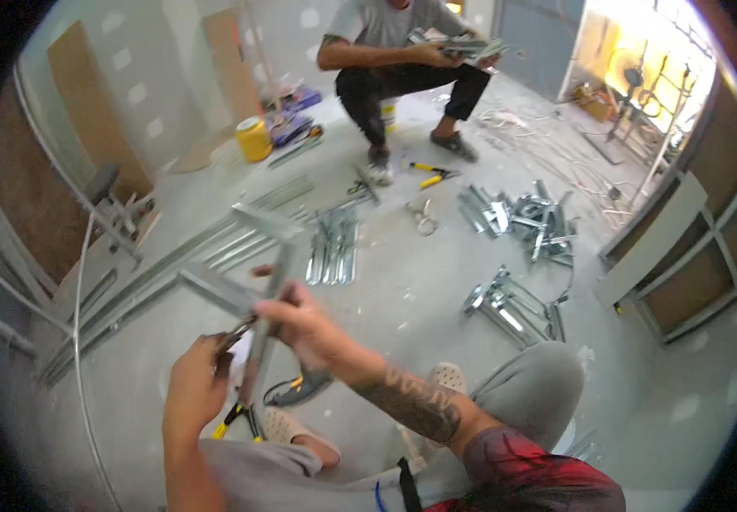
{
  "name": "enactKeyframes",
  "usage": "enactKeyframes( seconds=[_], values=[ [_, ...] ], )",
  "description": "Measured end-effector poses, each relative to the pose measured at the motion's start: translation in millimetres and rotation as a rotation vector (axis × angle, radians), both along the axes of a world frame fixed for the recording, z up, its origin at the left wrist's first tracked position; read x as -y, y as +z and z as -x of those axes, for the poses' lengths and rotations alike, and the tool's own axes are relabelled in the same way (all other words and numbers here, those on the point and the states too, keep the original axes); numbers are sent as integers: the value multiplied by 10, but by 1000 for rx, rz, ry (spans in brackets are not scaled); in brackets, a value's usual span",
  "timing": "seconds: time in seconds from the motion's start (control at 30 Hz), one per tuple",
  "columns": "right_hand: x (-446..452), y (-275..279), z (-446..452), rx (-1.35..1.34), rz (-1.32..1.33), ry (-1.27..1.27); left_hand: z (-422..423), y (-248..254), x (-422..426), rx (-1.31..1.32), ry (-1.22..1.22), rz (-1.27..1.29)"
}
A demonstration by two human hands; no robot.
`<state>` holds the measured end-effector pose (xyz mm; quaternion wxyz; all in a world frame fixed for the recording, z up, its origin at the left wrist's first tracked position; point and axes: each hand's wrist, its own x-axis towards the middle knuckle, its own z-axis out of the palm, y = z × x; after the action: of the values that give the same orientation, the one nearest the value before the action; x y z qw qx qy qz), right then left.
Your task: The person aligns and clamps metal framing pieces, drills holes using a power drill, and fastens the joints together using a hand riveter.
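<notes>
My left hand (195, 381) is closed around a dark metal hand tool (236, 335), blurred, its jaws at the metal pieces. My right hand (298, 322) grips a bent metal channel piece (273, 299), fingers wrapped around it near the tool. Another arm of the channel (219, 288) points to the left. Below my hands, yellow-and-black handles (230, 421) show near my foot, beside a grey tool (300, 388) on the floor. Short metal channels (332, 246) lie in a row beyond my hands.
Cut metal pieces (543, 222) and brackets (513, 309) lie in piles at the right. Long channels (159, 277) stretch left. A person (402, 68) squats ahead holding metal strips. Yellow-handled snips (433, 174), clamp pliers (424, 218) and a yellow container (253, 140) are on the floor.
</notes>
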<state>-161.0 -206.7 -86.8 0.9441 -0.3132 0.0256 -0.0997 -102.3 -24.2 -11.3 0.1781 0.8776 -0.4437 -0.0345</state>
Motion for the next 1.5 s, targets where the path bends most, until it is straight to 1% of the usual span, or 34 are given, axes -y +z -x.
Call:
enactKeyframes(
  seconds=[0.03,0.1,0.17,0.2,0.27,0.33,0.37,0.43,0.5,0.57,0.6,0.63,0.67,0.7,0.73,0.77,0.8,0.83,0.87,0.93,0.97,1.03,1.07,1.1,1.13,1.17,1.23,1.27,1.3,1.33,1.37,1.43,1.47,1.5],
  values=[
    [-26,18,-112,37,75,-1,-36,-15,-30,-18,29,95],
    [88,259,-259,49,478,54,-109,-31,-103,-96,137,227],
    [276,424,-237,-47,899,207,-316,-170,-209,-115,214,319],
    [364,370,-223,-161,1140,286,-379,-218,-236,-115,198,315],
    [673,262,45,-12,1620,534,-448,-253,-244,-84,251,273],
    [1111,295,401,151,1938,1015,-553,-426,-250,-124,219,231],
    [1305,248,655,-11,2047,981,-568,-487,-228,-161,194,188],
    [1757,-3,999,-304,1897,804,-475,-508,-32,-192,162,147],
    [2128,-374,1302,-475,1706,587,-532,-702,181,-270,49,51],
    [2299,-1052,1638,-611,1616,374,-666,-1047,432,-186,-103,28],
    [2311,-1430,1803,-664,1568,333,-785,-1264,558,-126,-151,-31],
    [2207,-1745,1952,-716,1514,312,-787,-1389,789,-118,-190,-77],
    [2019,-1923,2100,-701,1472,372,-754,-1520,999,-159,-233,-68],
    [1849,-2013,2243,-668,1415,280,-718,-1680,1205,-181,-268,-7],
    [1726,-2098,2304,-644,1362,176,-766,-1885,1440,-166,-304,-98],
    [1636,-2261,2315,-643,1344,200,-724,-1987,1677,-177,-314,-175],
    [1566,-2423,2321,-728,1286,78,-657,-2101,1894,-163,-332,-278],
    [1525,-2542,2326,-818,1224,-45,-705,-2423,2052,-134,-389,-271],
    [1508,-2525,2307,-832,1207,-33,-745,-2817,2181,-102,-452,-262],
    [1468,-2294,2199,-829,1340,-250,-649,-3287,2377,-97,-503,-304],
    [1485,-2280,2138,-844,1328,-239,-608,-3491,2454,-80,-545,-331],
    [1544,-2320,2032,-659,1617,-367,-515,-3889,2518,-170,-550,-340],
    [1565,-2386,1955,-677,1607,-349,-450,-4012,2537,-238,-548,-340],
    [1585,-2455,1855,-632,1690,-359,-397,-4124,2546,-258,-551,-352],
    [1604,-2532,1764,-580,1770,-368,-341,-4176,2551,-276,-548,-360],
    [1623,-2634,1679,-584,1759,-352,-304,-4203,2547,-290,-542,-369],
    [1617,-2915,1536,-594,1940,-361,-260,-4194,2534,-301,-516,-369],
    [1625,-3062,1481,-593,1930,-352,-265,-4129,2527,-293,-498,-353],
    [1638,-3206,1437,-686,1974,-199,-274,-4038,2478,-298,-496,-361],
    [1649,-3330,1414,-779,2010,-43,-267,-3896,2399,-239,-415,-205],
    [1674,-3419,1388,-783,2002,-45,-272,-3746,2319,-175,-338,-48],
    [1709,-3539,1358,-768,2037,62,-401,-3464,2003,-228,-169,-15],
    [1717,-3566,1362,-767,2030,56,-485,-3496,1722,-186,-81,-42],
    [1734,-3568,1364,-724,1966,30,-537,-3555,1435,-141,7,-65]
  ],
)
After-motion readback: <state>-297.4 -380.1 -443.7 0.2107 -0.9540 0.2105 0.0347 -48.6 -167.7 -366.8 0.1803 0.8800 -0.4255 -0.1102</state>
